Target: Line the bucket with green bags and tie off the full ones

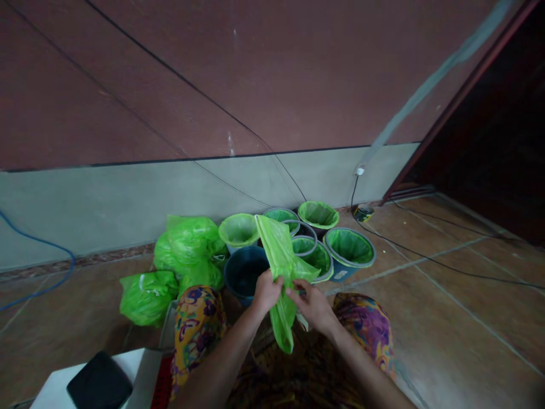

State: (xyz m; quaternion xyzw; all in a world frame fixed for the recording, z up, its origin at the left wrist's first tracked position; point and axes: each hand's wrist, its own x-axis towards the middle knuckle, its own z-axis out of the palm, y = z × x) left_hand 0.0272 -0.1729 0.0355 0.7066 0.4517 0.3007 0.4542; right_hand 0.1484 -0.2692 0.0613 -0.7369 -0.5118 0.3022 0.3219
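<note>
Bag (276, 244) of thin green film, bunched into a long strip, was held up just to the right of the dark bin (243, 274), whose right rim was partly hidden. Whether that rim was touched by the bag could not be told. The bag was gripped near its middle by the left hand (267, 292), and a fold at its right side was pinched by the right hand (314, 307); neither was free. The lower end was seen dangling nearer than the dark bin.

Very little weight was to be expected, judging by how the film was creased and draped. No stiffness could be counted on: if pushed, it would probably be crumpled, so guiding by pulling was favoured. Layers were likely to be slippery and prone to clinging, and might best be parted by rubbing at an open edge. Such an edge could not be made out, though a pale strip was visible at the upper end, beyond the dark bin's right side. A broad hold was judged safer than hard pinching, since the film might be torn or snagged on the lined bins (341, 272), set to the right of the dark bin.
</note>
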